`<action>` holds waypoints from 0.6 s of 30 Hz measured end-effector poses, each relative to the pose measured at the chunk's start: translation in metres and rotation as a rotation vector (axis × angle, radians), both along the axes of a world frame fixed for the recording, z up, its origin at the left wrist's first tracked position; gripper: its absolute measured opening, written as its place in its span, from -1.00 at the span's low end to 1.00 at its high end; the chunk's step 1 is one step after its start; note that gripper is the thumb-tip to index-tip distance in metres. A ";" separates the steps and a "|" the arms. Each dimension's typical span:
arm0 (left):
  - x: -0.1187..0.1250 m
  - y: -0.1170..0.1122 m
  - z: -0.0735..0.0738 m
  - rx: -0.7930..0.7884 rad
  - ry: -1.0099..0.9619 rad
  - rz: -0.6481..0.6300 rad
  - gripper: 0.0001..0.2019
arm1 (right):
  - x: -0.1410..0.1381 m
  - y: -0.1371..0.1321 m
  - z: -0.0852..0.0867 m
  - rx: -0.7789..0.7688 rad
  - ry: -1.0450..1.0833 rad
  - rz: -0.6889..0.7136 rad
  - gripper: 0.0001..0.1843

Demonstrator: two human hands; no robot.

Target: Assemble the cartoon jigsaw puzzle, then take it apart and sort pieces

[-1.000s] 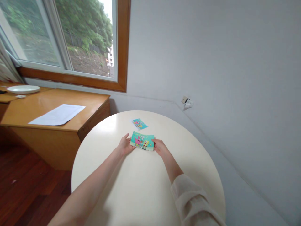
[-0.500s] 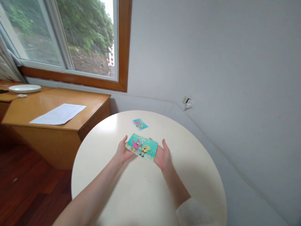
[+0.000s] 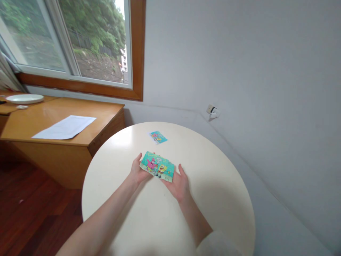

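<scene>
Round cream table (image 3: 218, 199) across the lower centre of the frame, against a plain grey wall (image 3: 239, 64) with a small socket (image 3: 213, 111) right of centre. Wood-framed window (image 3: 80, 39) at upper left, greenery outside. Dark wooden floor (image 3: 32, 209) at lower left.

**Card (image 3: 157, 166)**
- Position: centre of frame, held clear of the table top, above its middle.
- Shape: rectangular, long side running left to right, right end tilted lower in the frame.
- Face: turquoise ground with pink, yellow and pale cartoon figures; picture side up, towards the camera.

**Left hand (image 3: 139, 171)**
- At the left end of the card.
- Thumb laid on the top face near the left edge, fingers below: pinching the card.

**Right hand (image 3: 178, 185)**
- Palm up, under the right end of the card.
- Fingers flat beneath the card, mostly hidden by it.
- Thumb raised just beside the right edge, not pressed onto the face.

**Other items**
- Small card (image 3: 158, 137): same turquoise colouring, flat on the table, above the held card in the frame, well apart from both hands.
- Wooden desk (image 3: 80, 138): left of the table, below the window.
- Sheet of paper (image 3: 65, 127): white, flat on the desk.
- Plate (image 3: 21, 98): white, shallow, far left edge of the frame; contents not discernible.
</scene>
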State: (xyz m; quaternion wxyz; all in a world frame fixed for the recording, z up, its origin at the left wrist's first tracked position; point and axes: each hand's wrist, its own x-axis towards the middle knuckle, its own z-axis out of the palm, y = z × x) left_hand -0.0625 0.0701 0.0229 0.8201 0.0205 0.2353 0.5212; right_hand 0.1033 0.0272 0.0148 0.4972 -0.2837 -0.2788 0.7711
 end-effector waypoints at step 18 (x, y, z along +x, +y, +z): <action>0.019 -0.009 -0.025 0.007 -0.005 -0.074 -0.57 | 0.034 0.020 0.029 -0.105 -0.170 -0.154 -0.59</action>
